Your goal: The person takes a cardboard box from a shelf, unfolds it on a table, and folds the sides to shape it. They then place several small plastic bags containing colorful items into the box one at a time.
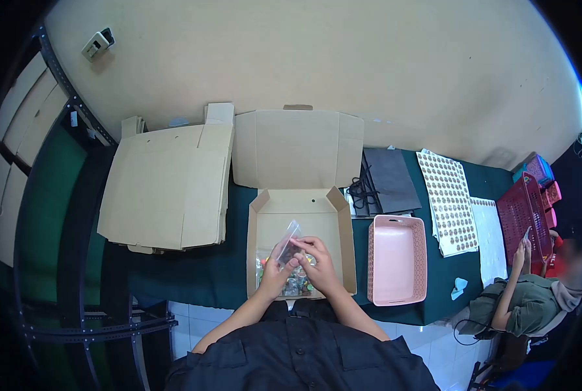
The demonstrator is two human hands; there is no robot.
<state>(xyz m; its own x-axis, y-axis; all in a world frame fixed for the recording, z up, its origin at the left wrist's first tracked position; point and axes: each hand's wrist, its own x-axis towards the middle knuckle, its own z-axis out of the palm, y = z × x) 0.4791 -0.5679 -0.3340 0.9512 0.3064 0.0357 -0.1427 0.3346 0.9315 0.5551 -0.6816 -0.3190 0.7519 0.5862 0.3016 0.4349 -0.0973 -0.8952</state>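
Over an open cardboard box [300, 199], my left hand [276, 272] and my right hand [318, 266] are close together, both closed on a clear plastic pouch [289, 242]. The pouch is tilted, its top end pointing up and away from me. Beneath my hands, in the near part of the box, lie small colourful items in clear packaging [296, 285]; my hands partly hide them. The box's lid [297, 146] stands raised at the back, near the wall.
Flat cardboard boxes [164, 186] are stacked at left. To the right are black bags [392, 182], a pink basket [398, 260], sticker sheets [448, 202] and a blue scrap [459, 288]. A co-worker [532, 303] sits at far right near a maroon basket [524, 218].
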